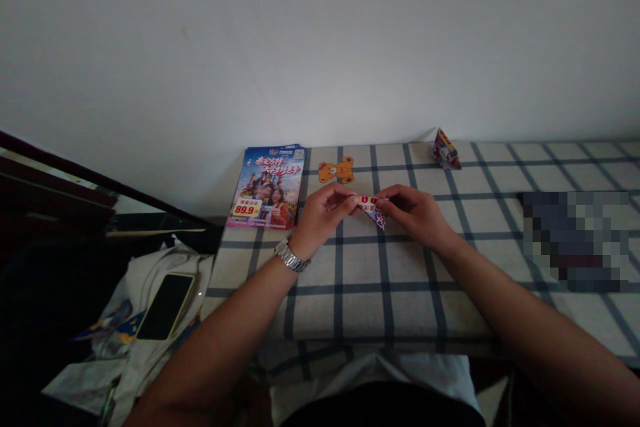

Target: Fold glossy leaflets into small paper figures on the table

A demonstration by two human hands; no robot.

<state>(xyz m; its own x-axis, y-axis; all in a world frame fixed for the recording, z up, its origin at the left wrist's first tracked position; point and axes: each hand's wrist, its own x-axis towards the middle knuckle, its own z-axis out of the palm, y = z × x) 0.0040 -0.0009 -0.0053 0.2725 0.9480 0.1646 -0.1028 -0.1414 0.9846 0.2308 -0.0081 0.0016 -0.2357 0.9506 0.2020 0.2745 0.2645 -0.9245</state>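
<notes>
Currently between the hands: a small triangular piece of glossy purple print with a red-and-yellow band [369, 203], over the off-white cloth with dark blue checks [360, 267]; contact with the cloth is unclear.
Watch-side grip: the left hand [325, 211], thumb and fingers pinching the band's left end.
Bare-wrist grip: the right hand [416, 213], pinching its right end.
Band and tip: long edge runs left-right between the thumbs, point towards the body, slightly rightward; neither hand is nearer.
Purple printed pyramid [445, 151]: beyond the right hand, near the wall [320, 47].
</notes>
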